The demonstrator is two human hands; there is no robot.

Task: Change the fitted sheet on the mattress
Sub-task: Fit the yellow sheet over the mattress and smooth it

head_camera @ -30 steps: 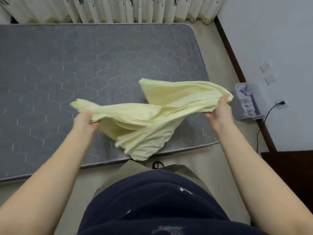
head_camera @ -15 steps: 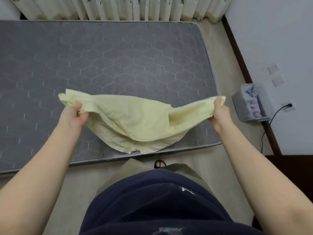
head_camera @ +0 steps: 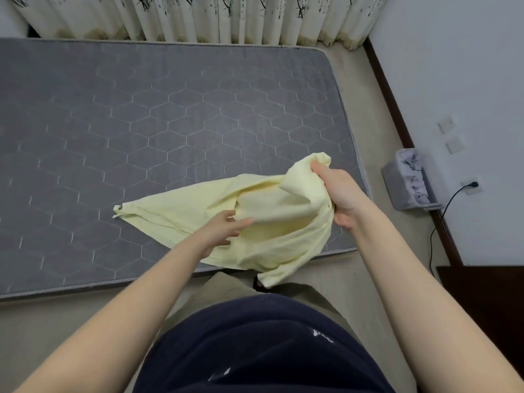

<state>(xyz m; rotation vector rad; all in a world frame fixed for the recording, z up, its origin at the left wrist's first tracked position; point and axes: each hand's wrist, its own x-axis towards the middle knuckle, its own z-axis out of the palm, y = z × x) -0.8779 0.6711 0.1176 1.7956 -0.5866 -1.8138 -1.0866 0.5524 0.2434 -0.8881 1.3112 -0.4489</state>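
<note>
A pale yellow fitted sheet (head_camera: 184, 211) lies bunched on the near right part of the bare grey mattress (head_camera: 141, 114), which has a hexagon quilt pattern. One corner of the sheet points left on the mattress and a fold hangs over the near edge. My right hand (head_camera: 338, 194) grips a raised bunch of the sheet near the mattress's right side. My left hand (head_camera: 224, 229) is over the middle of the sheet with fingers stretched out toward a fold, holding nothing.
Patterned curtains (head_camera: 226, 18) hang behind the mattress. A grey bin (head_camera: 397, 182) stands on the floor by the right wall, beside a plugged-in cable (head_camera: 442, 211). A dark wooden piece of furniture (head_camera: 487, 302) is at the near right.
My left hand has let go of the sheet's left end, which dropped onto the mattress, and moved right toward the middle. My right hand stays gripping and has shifted slightly.
</note>
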